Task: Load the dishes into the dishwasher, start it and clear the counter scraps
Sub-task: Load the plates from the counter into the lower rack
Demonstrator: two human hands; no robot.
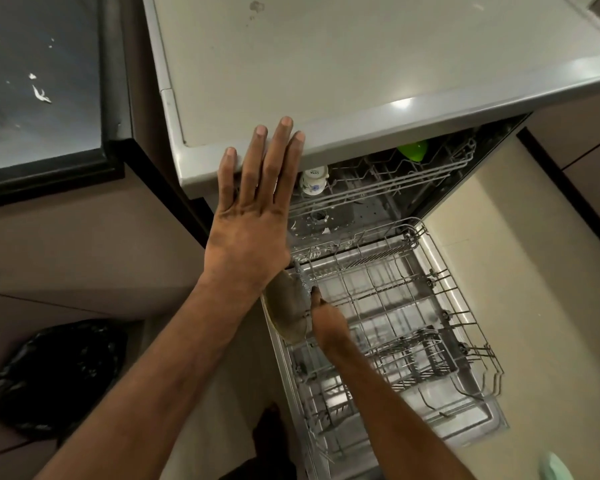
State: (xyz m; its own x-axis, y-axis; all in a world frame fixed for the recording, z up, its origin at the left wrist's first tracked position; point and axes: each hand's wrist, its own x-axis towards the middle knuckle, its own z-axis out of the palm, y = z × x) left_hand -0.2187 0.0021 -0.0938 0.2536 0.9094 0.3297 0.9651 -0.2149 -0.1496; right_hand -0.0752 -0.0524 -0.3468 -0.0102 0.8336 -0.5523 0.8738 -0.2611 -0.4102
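Note:
The dishwasher (pixel 326 64) stands open with its lower rack (pixel 413 306) pulled out over the lowered door. My left hand (pixel 253 202) lies flat with straight fingers on the front edge of the dishwasher's top. Lower down, my right hand (pixel 326 323) grips a brownish plate (pixel 284 310) with a pale rim, held on edge at the left side of the lower rack. The upper rack (pixel 395 178) holds a white flowered cup (pixel 314 180) and a green item (pixel 413 150). White scraps (pixel 40 93) lie on the dark counter (pixel 32 98) at the left.
A cutlery basket (pixel 426 355) sits at the right of the lower rack. A bin with a black bag (pixel 56 375) stands on the floor at the lower left. Cabinet fronts close in on the right. A pale green object (pixel 555 467) shows at the bottom right corner.

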